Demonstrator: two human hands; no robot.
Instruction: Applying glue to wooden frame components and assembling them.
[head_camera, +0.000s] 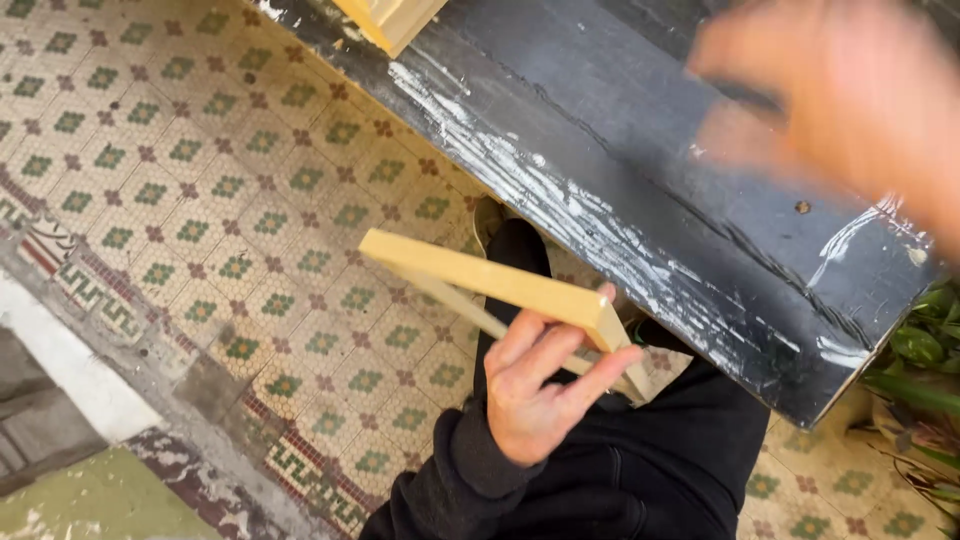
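Observation:
My left hand (540, 385) grips a pale flat wooden frame piece (470, 275) by its right corner, holding it out over the patterned floor. The thumb lies along the piece's end. A thinner strip of the same wood runs below the top bar. My right hand (850, 100) is blurred at the upper right, above the black wooden table (640, 200), fingers spread and holding nothing I can see. My dark sleeve and dark trousers fill the lower middle.
The black table top is scratched and smeared with white paint along its edge. Another pale wood piece (385, 20) lies on it at the top. Patterned floor tiles (200, 200) spread left, a stone step (90, 400) lies lower left, green plants (925, 370) at the right.

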